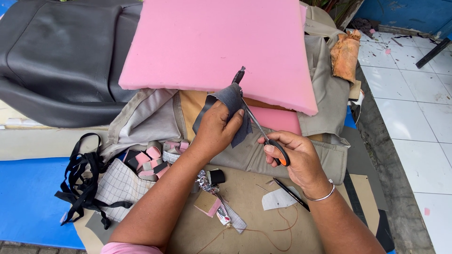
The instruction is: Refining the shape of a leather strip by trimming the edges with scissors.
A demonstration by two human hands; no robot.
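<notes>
L hand (214, 134) is pinching a dark grey floppy fabric scrap (230, 110), holding it up just in front of the thick pink foam slab (216, 47). R hand (296, 157) is gripping orange-handled metal scissors (261, 129), fingers thru the loops, blades lying w/ the scrap's right edge, tips pointing up-left. Both are working over a beige seat cover (254, 157). Black pen (291, 194) is lying near R wrist; black straps (82, 183) are lying far left, on the blue mat (28, 202).
</notes>
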